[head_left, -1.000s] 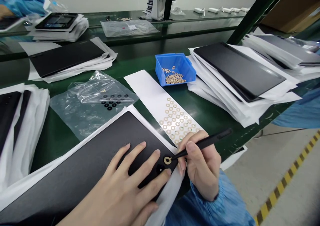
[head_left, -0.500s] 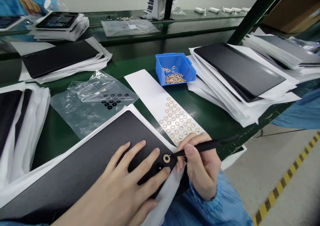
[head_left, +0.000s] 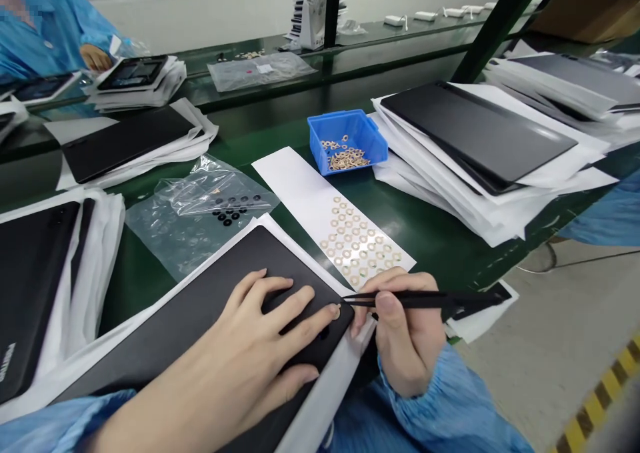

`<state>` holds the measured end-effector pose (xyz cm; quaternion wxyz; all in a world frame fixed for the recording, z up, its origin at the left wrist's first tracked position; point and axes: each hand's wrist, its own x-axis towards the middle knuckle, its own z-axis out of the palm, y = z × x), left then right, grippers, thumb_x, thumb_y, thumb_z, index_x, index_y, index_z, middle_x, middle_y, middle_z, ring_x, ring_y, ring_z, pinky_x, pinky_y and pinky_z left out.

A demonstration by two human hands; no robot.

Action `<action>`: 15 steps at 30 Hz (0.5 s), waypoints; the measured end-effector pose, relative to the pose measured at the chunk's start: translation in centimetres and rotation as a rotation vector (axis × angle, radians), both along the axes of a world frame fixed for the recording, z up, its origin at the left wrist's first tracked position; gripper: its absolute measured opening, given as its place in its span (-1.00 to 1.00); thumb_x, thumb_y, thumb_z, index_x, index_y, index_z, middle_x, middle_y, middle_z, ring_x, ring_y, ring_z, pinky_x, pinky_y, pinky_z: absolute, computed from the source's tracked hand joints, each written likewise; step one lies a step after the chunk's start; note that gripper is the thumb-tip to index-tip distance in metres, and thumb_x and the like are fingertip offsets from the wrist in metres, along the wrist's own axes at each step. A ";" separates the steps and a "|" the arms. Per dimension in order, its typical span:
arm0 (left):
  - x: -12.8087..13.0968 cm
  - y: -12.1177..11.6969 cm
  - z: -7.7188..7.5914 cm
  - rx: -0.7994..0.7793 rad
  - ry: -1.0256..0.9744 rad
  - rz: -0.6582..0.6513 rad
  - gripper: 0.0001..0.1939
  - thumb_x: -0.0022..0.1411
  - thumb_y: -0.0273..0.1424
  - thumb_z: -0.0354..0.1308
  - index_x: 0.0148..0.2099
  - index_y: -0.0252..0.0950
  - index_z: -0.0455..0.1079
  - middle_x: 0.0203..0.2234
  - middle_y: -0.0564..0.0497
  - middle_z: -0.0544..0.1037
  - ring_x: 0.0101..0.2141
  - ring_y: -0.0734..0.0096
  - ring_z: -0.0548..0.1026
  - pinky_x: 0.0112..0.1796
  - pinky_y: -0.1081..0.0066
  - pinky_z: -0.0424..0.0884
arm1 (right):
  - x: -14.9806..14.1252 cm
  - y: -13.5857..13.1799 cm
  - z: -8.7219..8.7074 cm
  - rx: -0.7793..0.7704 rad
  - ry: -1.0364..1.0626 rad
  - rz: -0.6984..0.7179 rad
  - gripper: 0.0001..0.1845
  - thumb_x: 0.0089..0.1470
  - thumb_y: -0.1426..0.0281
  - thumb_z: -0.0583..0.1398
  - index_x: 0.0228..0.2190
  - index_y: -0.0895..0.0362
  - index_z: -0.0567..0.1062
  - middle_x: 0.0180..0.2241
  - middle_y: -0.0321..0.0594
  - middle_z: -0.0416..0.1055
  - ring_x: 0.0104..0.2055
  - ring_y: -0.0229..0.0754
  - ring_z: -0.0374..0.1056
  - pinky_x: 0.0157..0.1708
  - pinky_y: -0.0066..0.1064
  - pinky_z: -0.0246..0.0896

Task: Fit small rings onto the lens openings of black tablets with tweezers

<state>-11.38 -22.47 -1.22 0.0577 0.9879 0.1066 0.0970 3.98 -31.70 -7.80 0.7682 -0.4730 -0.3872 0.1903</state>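
Note:
My left hand lies with fingers spread on the back of a black tablet. One fingertip presses on a small gold ring near the tablet's corner, partly covering it. My right hand grips black tweezers, their tips slightly apart just beyond the ring. Under the tablet lies a white wrapping sheet. Beyond my right hand, a white strip carries rows of ring-shaped adhesive pieces.
A blue bin holds loose gold rings. A clear bag bears several black discs. Stacked wrapped tablets stand at the right and left. Across the bench a person in a blue sleeve is near more tablets.
My left fingertip has moved onto the gold ring, which showed fully before. The tweezers' tips have drawn off the ring and spread apart. The view has shifted slightly.

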 end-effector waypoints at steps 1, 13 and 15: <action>0.0 0.0 -0.2 0.008 0.001 0.002 -0.65 0.37 -0.22 -0.07 0.13 -0.11 0.31 -0.10 0.00 0.46 -0.09 0.18 0.33 -0.01 0.10 0.23 | 0.0 0.0 0.0 -0.001 0.006 0.003 -0.95 0.24 0.44 0.05 -0.27 0.08 0.31 -0.38 -0.29 0.28 -0.64 -0.38 0.26 -0.73 -0.51 0.21; 1.7 -0.6 0.1 0.132 -0.030 0.043 -0.69 0.40 -0.28 -0.16 -0.05 -0.18 0.38 -0.21 0.05 0.52 -0.25 0.20 0.37 -0.07 0.07 0.13 | 0.2 0.0 0.0 -0.022 -0.025 -0.005 -0.94 0.23 0.47 0.06 -0.30 0.10 0.33 -0.39 -0.29 0.27 -0.64 -0.39 0.26 -0.70 -0.50 0.23; 1.5 -0.8 -0.1 0.151 -0.051 0.045 -0.69 0.40 -0.28 -0.15 -0.03 -0.20 0.39 -0.19 0.05 0.53 -0.23 0.19 0.39 -0.05 0.08 0.11 | 0.2 0.0 0.0 -0.015 -0.061 -0.015 -0.93 0.23 0.47 0.05 -0.31 0.11 0.33 -0.42 -0.29 0.27 -0.63 -0.37 0.27 -0.68 -0.48 0.24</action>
